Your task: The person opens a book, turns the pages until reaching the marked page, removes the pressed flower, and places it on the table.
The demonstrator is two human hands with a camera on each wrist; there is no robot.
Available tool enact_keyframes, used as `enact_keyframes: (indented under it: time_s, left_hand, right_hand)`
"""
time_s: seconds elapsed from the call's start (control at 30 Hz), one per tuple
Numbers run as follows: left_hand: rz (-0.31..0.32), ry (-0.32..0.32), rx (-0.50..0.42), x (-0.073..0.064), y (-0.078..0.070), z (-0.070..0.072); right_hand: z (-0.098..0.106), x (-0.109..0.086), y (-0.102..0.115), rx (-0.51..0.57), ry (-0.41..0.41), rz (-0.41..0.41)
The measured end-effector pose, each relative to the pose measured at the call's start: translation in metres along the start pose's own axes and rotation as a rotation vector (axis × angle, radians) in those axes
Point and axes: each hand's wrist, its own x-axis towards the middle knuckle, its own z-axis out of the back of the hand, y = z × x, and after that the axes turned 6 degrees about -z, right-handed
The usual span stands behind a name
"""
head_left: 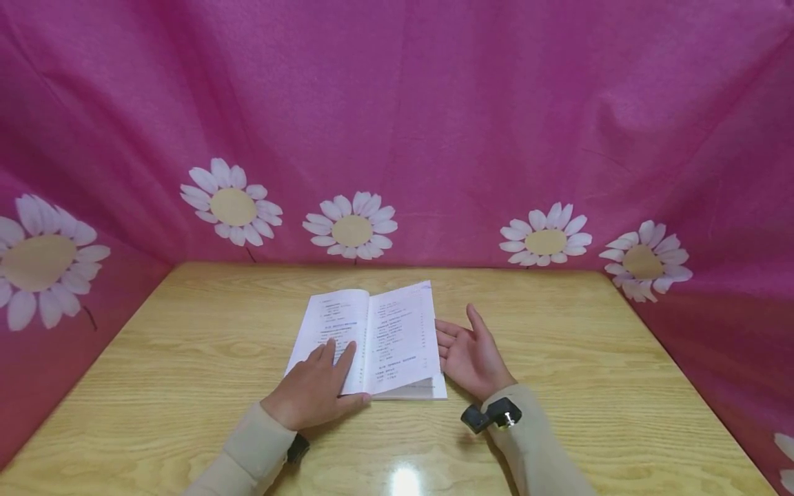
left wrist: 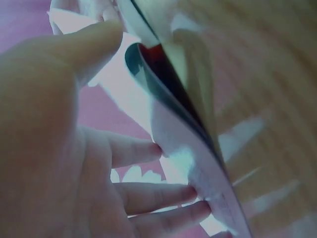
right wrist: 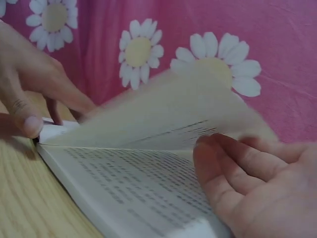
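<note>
Here, left of lower centre, the left hand (head_left: 316, 386) rests on the book (head_left: 371, 341) — fingers straight and apart. The book lies open at lower centre, right page (head_left: 404, 337) lifted; farther right, the right hand (head_left: 474, 355) has fingers at that page's edge — thumb apart.

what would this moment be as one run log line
left hand: resting on left page | right hand: at underside of lifted right page | book: open, printed text showing | surface: wood-grain table
</note>
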Motion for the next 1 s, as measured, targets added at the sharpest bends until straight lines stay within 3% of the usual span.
enact_keyframes:
  time_s: [0.23, 0.5, 0.6, 0.7, 0.8, 0.9, 1.0]
  left_hand:
    - [0.034, 0.034, -0.104, 0.001, 0.012, 0.006]
    - [0.036, 0.024, -0.109, 0.005, 0.021, 0.016]
    - [-0.007, -0.02, -0.111, 0.005, 0.023, 0.016]
    - [-0.099, -0.114, -0.11, 0.005, 0.027, 0.016]
    - [-0.142, -0.194, -0.128, 0.004, 0.031, 0.016]
    - [-0.108, -0.22, -0.188, 0.001, 0.035, 0.017]
    - [-0.072, -0.203, -0.236, 0.0, 0.036, 0.019]
  right_hand:
    - [-0.007, 0.005, -0.009, 0.017, 0.14, -0.016]
    - [-0.026, 0.014, -0.026, -0.02, 0.219, -0.056]
    - [-0.032, 0.016, -0.034, -0.051, 0.228, -0.081]
    - [-0.037, 0.018, -0.041, -0.073, 0.22, -0.101]
    - [-0.04, 0.02, -0.047, -0.083, 0.203, -0.114]
    - [-0.043, 0.021, -0.051, -0.081, 0.187, -0.121]
    - [-0.045, 0.022, -0.053, -0.068, 0.18, -0.124]
